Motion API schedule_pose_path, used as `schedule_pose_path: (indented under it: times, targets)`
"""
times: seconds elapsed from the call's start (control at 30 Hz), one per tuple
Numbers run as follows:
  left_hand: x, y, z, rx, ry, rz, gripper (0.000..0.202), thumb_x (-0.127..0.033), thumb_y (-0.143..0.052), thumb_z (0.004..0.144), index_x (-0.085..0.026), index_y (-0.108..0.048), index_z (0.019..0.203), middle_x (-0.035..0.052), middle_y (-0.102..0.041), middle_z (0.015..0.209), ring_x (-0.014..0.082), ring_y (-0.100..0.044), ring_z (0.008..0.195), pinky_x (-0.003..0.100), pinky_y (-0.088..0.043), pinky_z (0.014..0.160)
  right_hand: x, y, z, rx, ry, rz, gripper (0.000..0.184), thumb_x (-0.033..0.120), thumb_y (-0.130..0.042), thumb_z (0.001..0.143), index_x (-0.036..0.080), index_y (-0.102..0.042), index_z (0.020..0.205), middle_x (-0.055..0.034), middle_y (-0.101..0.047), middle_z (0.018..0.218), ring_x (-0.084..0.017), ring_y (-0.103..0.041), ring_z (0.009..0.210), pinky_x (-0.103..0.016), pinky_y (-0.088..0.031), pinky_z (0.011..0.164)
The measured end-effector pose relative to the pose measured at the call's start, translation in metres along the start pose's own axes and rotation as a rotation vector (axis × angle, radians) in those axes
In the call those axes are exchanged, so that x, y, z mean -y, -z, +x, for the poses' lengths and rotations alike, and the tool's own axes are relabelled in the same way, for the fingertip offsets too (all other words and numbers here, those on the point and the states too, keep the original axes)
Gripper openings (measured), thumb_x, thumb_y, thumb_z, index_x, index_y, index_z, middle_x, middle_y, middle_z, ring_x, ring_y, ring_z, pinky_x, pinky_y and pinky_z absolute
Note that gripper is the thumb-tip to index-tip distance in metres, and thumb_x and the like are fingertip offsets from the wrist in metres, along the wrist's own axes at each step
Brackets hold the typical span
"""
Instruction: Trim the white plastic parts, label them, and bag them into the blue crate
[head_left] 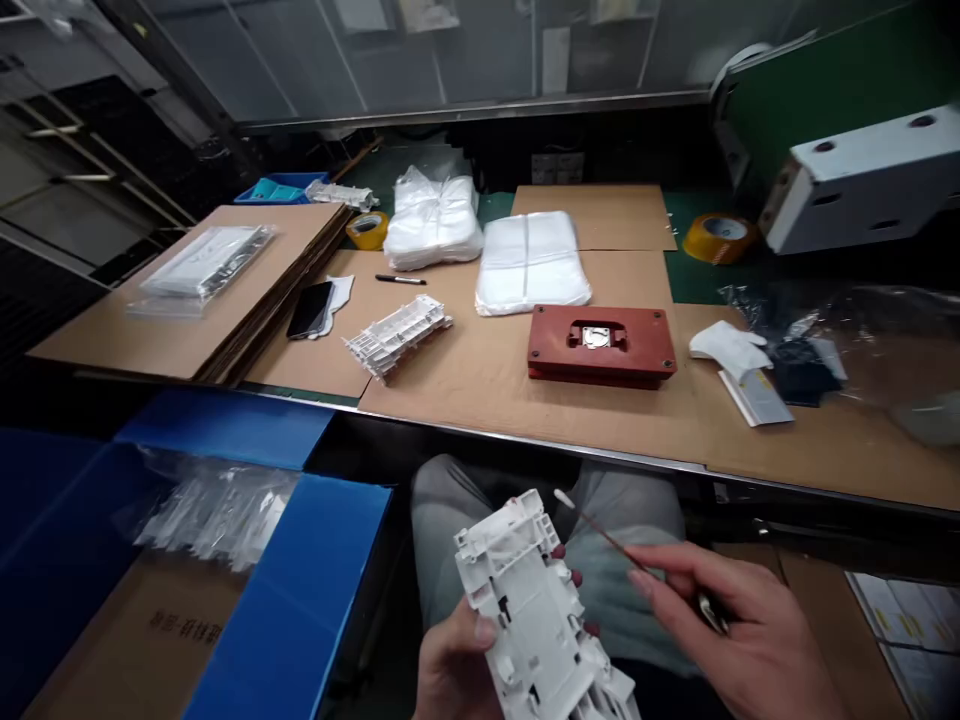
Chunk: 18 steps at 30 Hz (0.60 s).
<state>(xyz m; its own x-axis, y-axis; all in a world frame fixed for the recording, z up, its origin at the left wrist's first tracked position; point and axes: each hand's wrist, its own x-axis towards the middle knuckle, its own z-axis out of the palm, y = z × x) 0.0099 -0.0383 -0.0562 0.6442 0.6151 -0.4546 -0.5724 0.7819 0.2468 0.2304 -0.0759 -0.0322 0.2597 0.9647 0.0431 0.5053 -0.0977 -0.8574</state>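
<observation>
My left hand (456, 655) is wrapped round a white molded plastic part (536, 625), thumb on its near face and fingertips showing at its far edge. The part tilts up over my lap, its lower end cut off by the frame. Between thumb and fingers, my right hand (720, 610) pinches a cotton swab (600, 530) by its thin brown stick. The white tip points up and left, close beside the part's upper right edge but apart from it. Something dark and shiny shows under the right fingers; I cannot make it out.
A similar white part (397, 335) lies on the cardboard-covered table (480, 390), near a red block fixture (601, 345). Behind are stacked white bags (532, 262), a pen (400, 280) and tape rolls (720, 238). A blue box (300, 580) with bagged parts stands at lower left.
</observation>
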Motion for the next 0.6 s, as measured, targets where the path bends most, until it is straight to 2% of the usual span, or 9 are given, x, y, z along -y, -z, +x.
schedule_pose_path:
  times: [0.1, 0.2, 0.33, 0.4, 0.5, 0.6]
  targets:
    - [0.007, 0.006, -0.009, -0.051, -0.076, -0.001, 0.062, -0.021, -0.063, 0.065, -0.015, -0.067, 0.127, 0.0149, -0.075, 0.115, 0.0383, -0.068, 0.106, 0.052, -0.046, 0.100, 0.011, -0.012, -0.001, 0.097, 0.045, 0.041, 0.015, 0.031, -0.067, 0.088, 0.026, -0.081, 0.092, 0.0015, -0.074, 0.064, -0.014, -0.066, 0.051, -0.018, -0.054, 0.048]
    - [0.013, 0.011, -0.016, -0.168, -0.093, 0.066, 0.070, -0.021, -0.066, 0.065, -0.018, -0.061, 0.134, 0.0137, -0.076, 0.109, 0.0404, -0.067, 0.108, 0.051, -0.048, 0.098, 0.007, -0.018, 0.000, 0.135, 0.051, 0.061, 0.016, 0.029, -0.066, 0.090, 0.025, -0.080, 0.096, -0.0007, -0.079, 0.077, -0.014, -0.072, 0.059, -0.017, -0.056, 0.054]
    - [0.017, 0.006, -0.017, -0.322, -0.230, 0.312, 0.099, -0.019, -0.077, 0.061, -0.028, -0.038, 0.151, 0.0101, -0.064, 0.134, 0.0394, -0.058, 0.123, 0.046, -0.043, 0.104, 0.002, -0.020, 0.001, 0.172, 0.044, 0.081, 0.020, 0.027, -0.064, 0.092, 0.026, -0.080, 0.103, -0.0030, -0.081, 0.092, -0.016, -0.077, 0.075, -0.016, -0.059, 0.066]
    - [0.016, 0.001, -0.015, -0.373, -0.311, 0.511, 0.102, -0.024, -0.082, 0.062, -0.032, -0.035, 0.152, 0.0087, -0.057, 0.144, 0.0394, -0.054, 0.127, 0.042, -0.043, 0.102, 0.003, -0.018, 0.002, 0.250, -0.005, 0.094, 0.021, 0.030, -0.064, 0.092, 0.028, -0.081, 0.105, -0.0023, -0.082, 0.093, -0.017, -0.078, 0.078, -0.016, -0.059, 0.066]
    - [0.013, -0.003, -0.012, -0.423, -0.379, 0.761, 0.093, -0.030, -0.084, 0.064, -0.033, -0.043, 0.148, 0.0087, -0.058, 0.142, 0.0397, -0.053, 0.127, 0.041, -0.045, 0.100, 0.006, -0.014, 0.004, 0.343, -0.147, 0.115, 0.022, 0.035, -0.063, 0.092, 0.030, -0.081, 0.103, -0.0021, -0.082, 0.091, -0.018, -0.077, 0.075, -0.017, -0.058, 0.058]
    - [0.008, 0.002, -0.010, -0.416, -0.395, 0.713, 0.096, -0.028, -0.085, 0.062, -0.035, -0.042, 0.148, 0.0075, -0.060, 0.141, 0.0384, -0.054, 0.128, 0.041, -0.044, 0.102, 0.001, -0.007, 0.007, 0.353, -0.269, 0.167, 0.026, 0.043, -0.066, 0.089, 0.028, -0.082, 0.101, -0.0039, -0.081, 0.094, -0.021, -0.076, 0.080, -0.021, -0.060, 0.065]
